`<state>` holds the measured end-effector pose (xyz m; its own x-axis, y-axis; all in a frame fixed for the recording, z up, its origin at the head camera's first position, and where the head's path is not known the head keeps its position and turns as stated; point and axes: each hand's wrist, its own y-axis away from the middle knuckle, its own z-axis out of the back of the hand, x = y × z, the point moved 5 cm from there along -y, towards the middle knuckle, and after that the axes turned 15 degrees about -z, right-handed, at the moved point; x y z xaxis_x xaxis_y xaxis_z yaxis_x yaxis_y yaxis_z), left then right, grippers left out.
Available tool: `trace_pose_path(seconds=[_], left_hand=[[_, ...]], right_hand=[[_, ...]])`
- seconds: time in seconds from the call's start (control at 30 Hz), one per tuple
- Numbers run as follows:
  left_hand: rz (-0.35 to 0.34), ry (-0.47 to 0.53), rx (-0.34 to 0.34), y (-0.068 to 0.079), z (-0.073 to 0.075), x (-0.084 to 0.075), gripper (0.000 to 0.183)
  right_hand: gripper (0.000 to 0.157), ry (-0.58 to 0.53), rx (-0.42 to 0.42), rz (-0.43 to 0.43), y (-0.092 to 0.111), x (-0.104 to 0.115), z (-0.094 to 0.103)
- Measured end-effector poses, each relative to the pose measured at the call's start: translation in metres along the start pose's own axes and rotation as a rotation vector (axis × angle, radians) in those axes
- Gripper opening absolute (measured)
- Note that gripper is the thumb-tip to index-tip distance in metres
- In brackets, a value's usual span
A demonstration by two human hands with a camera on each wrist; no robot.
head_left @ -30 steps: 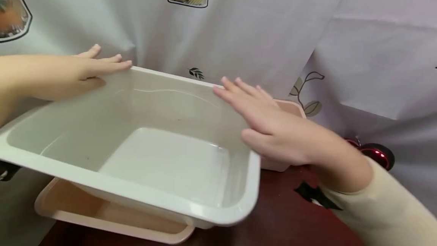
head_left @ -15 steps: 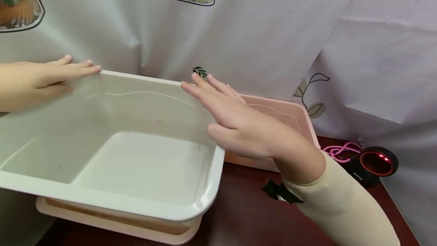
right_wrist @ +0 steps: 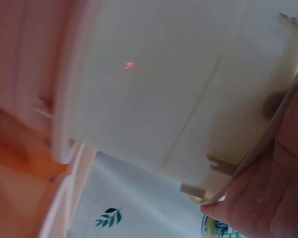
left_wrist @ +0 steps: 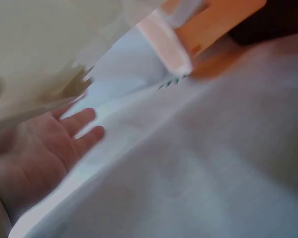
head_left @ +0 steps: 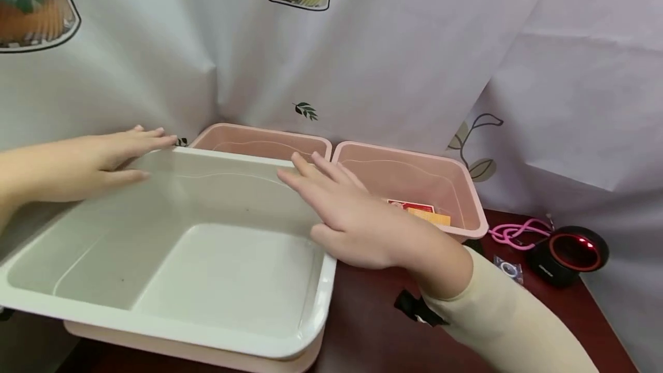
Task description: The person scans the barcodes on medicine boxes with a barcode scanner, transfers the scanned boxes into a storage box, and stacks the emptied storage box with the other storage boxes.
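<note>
A large white plastic bin [head_left: 155, 327] sits low over a pale pink bin [head_left: 207, 357] at the front left in the head view, covering its opening. My left hand [head_left: 98, 160] lies along its far left corner, fingers straight and the tips at the rim. On the right side, my right hand [head_left: 347, 217] bears against the rim with fingers extended. The right wrist view shows the outer wall of the white bin [right_wrist: 154, 99] with the palm [right_wrist: 268, 193] flat against its edge. In the blurred left wrist view, the hand [left_wrist: 39, 153] is spread beside the bin.
Two more pink bins stand behind, a left one [head_left: 264, 137] and a right one [head_left: 409, 171] with a red packet [head_left: 406, 205] and a yellow-orange one [head_left: 435, 217] inside. Farther right are a black device [head_left: 564, 269], a pink cord [head_left: 513, 233] and a small packet [head_left: 509, 269].
The white bin has shifted left, then come down over the front pink bin with both hands at its rim. The back left pink bin has come into view.
</note>
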<state>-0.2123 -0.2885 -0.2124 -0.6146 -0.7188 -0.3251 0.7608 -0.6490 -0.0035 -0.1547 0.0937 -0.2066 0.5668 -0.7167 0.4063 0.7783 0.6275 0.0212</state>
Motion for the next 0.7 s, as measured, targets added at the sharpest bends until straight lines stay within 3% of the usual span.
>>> trace_pose_path(seconds=[0.2, 0.43, 0.53, 0.7], left_hand=[[-0.218, 0.019, -0.184, -0.007, -0.02, -0.031, 0.087], [-0.363, 0.052, -0.258, -0.015, -0.032, -0.047, 0.092], [-0.375, 0.065, -0.26, -0.015, -0.043, -0.046, 0.092], [-0.31, 0.068, -0.252, -0.015, -0.066, -0.042, 0.094]], right_hand=[[0.078, -0.044, -0.027, 0.007, 0.011, -0.019, -0.012], [0.09, -0.102, -0.015, -0.025, 0.021, -0.041, -0.024], [0.092, -0.111, 0.005, -0.042, 0.02, -0.048, -0.031], [0.097, -0.109, 0.039, -0.079, 0.016, -0.062, -0.048]])
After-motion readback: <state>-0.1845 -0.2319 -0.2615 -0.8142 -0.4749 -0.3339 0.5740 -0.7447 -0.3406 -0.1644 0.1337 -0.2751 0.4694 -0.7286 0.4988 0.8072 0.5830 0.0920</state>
